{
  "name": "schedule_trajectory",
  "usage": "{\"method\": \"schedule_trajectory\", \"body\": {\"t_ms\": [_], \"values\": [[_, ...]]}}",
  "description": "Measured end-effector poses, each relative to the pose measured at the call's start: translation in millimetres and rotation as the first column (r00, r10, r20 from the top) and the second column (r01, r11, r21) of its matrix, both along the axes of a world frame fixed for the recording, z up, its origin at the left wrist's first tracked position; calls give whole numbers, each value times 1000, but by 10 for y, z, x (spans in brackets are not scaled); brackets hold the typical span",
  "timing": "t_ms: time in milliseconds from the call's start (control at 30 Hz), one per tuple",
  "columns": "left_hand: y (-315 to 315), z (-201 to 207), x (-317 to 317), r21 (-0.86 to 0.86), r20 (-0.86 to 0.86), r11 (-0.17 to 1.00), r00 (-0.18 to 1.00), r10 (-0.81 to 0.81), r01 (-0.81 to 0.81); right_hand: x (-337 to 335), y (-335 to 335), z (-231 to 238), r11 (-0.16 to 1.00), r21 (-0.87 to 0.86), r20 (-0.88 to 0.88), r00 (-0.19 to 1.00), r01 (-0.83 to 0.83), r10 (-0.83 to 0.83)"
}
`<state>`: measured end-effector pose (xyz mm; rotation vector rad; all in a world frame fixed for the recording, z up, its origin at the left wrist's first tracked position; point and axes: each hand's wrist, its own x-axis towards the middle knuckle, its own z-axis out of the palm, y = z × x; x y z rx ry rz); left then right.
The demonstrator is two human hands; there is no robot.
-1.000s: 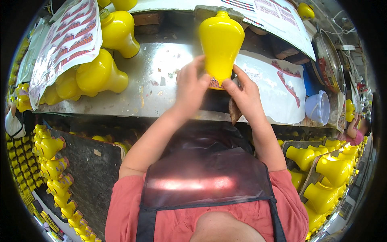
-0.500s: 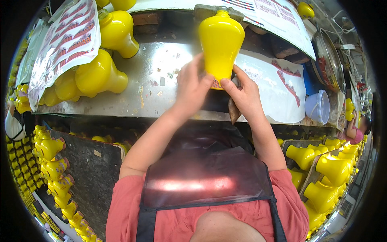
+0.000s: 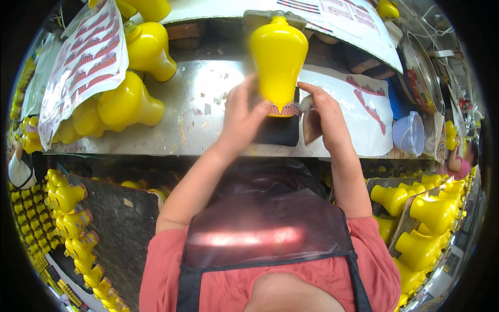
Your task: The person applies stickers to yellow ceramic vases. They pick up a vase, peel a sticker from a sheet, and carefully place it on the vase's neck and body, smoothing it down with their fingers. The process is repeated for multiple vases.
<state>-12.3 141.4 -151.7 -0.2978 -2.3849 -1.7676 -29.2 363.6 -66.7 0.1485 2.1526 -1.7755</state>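
One metal counter (image 3: 200, 132) spans the view ahead of the person. On its right side lies white paper (image 3: 377, 140) with red printed strips; at left, a printed sheet (image 3: 88, 65) leans over glossy yellow vase-shaped bottles (image 3: 127, 99). Between them, directly ahead of the person, is the yellow bottle (image 3: 279, 57), neck pointing away. The left hand (image 3: 241, 112) has its grip closed about the bottle's narrow lower part. The right hand (image 3: 326, 112) has its grip on a brown flat piece (image 3: 312, 126), index finger stretched toward the bottle. A patterned band (image 3: 286, 110) rings the bottle's base.
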Motion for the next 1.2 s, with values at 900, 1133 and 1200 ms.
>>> {"method": "schedule_trajectory", "body": {"t_ms": [900, 1133, 1200], "values": [[172, 74, 580, -411, -284, 870, 945, 162, -273, 151, -234, -1, 934, 357, -253, 963, 2, 94], [127, 60, 540, -403, -196, 880, 963, 186, -252, 108, -242, -60, 954, 300, -209, 974, -15, 81], [131, 90, 555, -388, -190, 880, 958, 213, -273, 104, -236, -69, 952, 304, -210, 974, -13, 80]]}}
